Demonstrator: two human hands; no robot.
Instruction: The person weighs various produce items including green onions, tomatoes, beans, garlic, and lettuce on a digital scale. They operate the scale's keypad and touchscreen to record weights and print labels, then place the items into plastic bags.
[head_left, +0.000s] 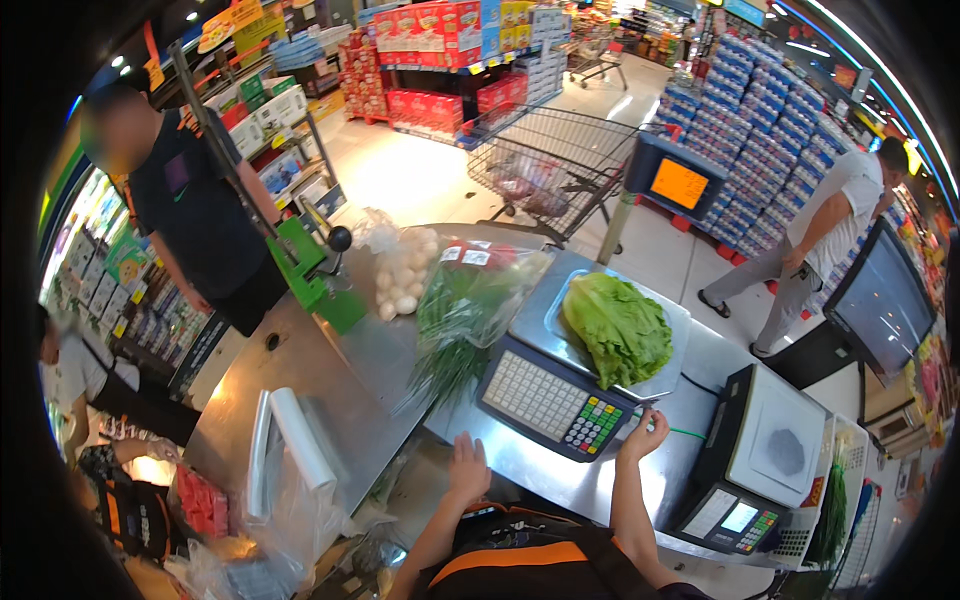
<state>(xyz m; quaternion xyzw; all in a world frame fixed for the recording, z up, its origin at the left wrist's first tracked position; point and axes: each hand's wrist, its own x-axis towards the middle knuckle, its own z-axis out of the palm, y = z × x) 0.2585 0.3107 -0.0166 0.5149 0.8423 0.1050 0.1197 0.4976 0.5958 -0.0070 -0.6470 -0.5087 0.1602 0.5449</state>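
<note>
A head of green leaf lettuce (619, 328) lies on the metal pan of a weighing scale (536, 394) with a keypad. My right hand (646, 435) is at the scale's lower right corner, fingers bent close together near a thin green cord (686, 433); whether it grips anything is unclear. My left hand (470, 466) holds nothing, spread by the counter's near edge, below the keypad. Left of the scale lie long green stalks in a clear plastic bag (469, 300), bearing labels. Beside them sits a clear bag of round pale produce (405, 274), probably eggs or mushrooms.
A green bag-sealing device (319, 289) stands on the left counter, near plastic bag rolls (300, 439). A second scale (750, 457) is at right, beside a white basket (817, 487). Beyond are a shopping cart (551, 161) and several people, including a person in dark clothes (199, 202).
</note>
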